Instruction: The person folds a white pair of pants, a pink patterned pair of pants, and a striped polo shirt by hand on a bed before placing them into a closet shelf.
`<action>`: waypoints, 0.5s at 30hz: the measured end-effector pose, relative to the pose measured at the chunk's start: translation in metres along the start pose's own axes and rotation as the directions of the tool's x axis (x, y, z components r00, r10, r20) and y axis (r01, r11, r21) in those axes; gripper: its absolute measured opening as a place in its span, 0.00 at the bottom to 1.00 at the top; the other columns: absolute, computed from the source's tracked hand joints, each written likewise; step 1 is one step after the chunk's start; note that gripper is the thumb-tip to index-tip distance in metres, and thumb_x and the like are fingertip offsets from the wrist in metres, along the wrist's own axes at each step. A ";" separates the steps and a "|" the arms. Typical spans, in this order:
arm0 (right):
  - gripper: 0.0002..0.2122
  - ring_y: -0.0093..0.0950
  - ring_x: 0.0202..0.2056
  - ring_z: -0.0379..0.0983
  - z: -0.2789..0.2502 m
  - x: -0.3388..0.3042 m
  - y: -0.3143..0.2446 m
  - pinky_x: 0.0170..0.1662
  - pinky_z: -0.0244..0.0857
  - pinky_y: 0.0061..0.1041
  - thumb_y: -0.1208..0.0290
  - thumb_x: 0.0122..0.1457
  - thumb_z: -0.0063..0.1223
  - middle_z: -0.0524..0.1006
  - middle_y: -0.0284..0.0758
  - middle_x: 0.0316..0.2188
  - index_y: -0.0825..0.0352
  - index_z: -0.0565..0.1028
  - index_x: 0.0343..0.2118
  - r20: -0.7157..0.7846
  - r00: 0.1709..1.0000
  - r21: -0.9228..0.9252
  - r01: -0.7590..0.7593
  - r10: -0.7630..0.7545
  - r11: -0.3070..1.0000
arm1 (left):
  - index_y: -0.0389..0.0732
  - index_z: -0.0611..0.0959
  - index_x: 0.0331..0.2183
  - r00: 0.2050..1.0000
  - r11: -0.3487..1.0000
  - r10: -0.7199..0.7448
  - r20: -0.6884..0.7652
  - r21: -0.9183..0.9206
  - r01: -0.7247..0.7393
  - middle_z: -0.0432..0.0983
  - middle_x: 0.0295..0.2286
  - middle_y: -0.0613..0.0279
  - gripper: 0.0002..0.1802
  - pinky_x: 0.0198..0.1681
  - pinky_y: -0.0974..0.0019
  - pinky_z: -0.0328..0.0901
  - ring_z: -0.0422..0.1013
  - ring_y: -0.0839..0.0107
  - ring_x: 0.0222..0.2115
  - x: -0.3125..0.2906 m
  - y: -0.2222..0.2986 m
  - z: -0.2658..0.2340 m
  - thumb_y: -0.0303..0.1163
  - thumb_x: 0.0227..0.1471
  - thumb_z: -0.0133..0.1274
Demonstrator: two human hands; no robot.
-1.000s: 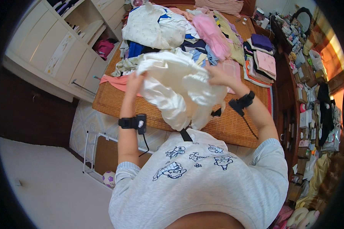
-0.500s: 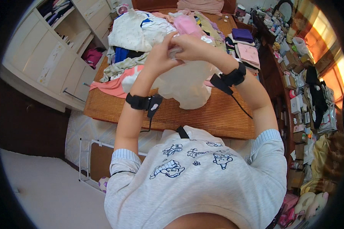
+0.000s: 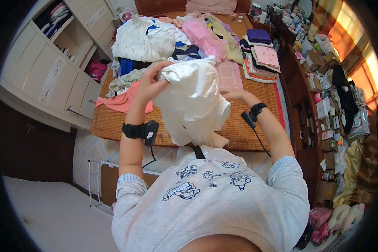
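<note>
A thin white garment (image 3: 193, 96) hangs bunched in front of me, over the near part of the woven bed mat; its exact cut is hard to make out. My left hand (image 3: 152, 82) grips its upper left edge, thumb toward me and fingers curled over the cloth. At the right side my right hand (image 3: 235, 94) holds the same cloth, its fingertips partly hidden behind the folds. The lower end of the garment droops toward my waist. Both wrists wear black straps with small devices.
A heap of loose clothes (image 3: 147, 40) covers the bed's far left, with a coral garment (image 3: 128, 98) at its near side. Folded clothes (image 3: 262, 63) are stacked at the right. A wardrobe (image 3: 50, 63) stands left; a cluttered shelf unit (image 3: 300, 107) runs along the right.
My hands have moved apart and nearer to me, from close together over the heap to either side of the white garment. The cloth is spread wider, and the folded stack shows more fully.
</note>
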State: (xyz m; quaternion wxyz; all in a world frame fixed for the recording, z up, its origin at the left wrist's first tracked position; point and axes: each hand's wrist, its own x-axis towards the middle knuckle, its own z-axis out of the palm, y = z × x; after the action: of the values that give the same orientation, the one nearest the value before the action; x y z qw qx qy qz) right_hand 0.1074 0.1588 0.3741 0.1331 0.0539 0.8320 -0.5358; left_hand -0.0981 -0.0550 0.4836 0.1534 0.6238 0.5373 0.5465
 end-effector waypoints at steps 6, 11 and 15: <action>0.24 0.22 0.45 0.58 0.063 0.000 0.013 0.47 0.54 0.23 0.64 0.50 0.44 0.62 0.36 0.45 0.69 0.57 0.49 -0.025 0.999 0.608 0.031 -0.020 0.793 | 0.36 0.71 0.33 0.971 0.999 0.024 -0.240 -0.030 -0.032 0.68 0.29 0.67 0.18 0.35 0.79 0.58 0.64 0.80 0.32 -0.005 0.002 -0.019 0.16 0.32 0.45; 0.25 0.21 0.42 0.61 0.082 -0.009 0.021 0.42 0.57 0.21 0.62 0.48 0.48 0.64 0.36 0.42 0.69 0.59 0.47 0.074 0.988 0.538 0.076 -0.137 0.840 | 0.38 0.70 0.33 0.913 0.998 0.058 -0.403 0.040 -0.046 0.67 0.29 0.67 0.15 0.35 0.76 0.59 0.64 0.78 0.31 -0.013 -0.009 -0.033 0.20 0.37 0.49; 0.25 0.18 0.24 0.56 0.090 -0.022 0.009 0.27 0.53 0.17 0.56 0.37 0.58 0.64 0.26 0.22 0.71 0.68 0.34 0.019 0.997 0.226 0.068 -0.074 0.972 | 0.37 0.70 0.32 0.905 0.995 0.056 -0.423 -0.052 -0.086 0.68 0.29 0.66 0.12 0.35 0.75 0.59 0.64 0.78 0.31 -0.020 -0.018 -0.047 0.27 0.40 0.50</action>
State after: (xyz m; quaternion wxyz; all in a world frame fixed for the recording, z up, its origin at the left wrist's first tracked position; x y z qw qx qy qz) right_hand 0.1454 0.0818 0.3374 0.1182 0.0314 0.7654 -0.6318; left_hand -0.1432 -0.0838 0.4762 0.0355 0.5049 0.5153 0.6916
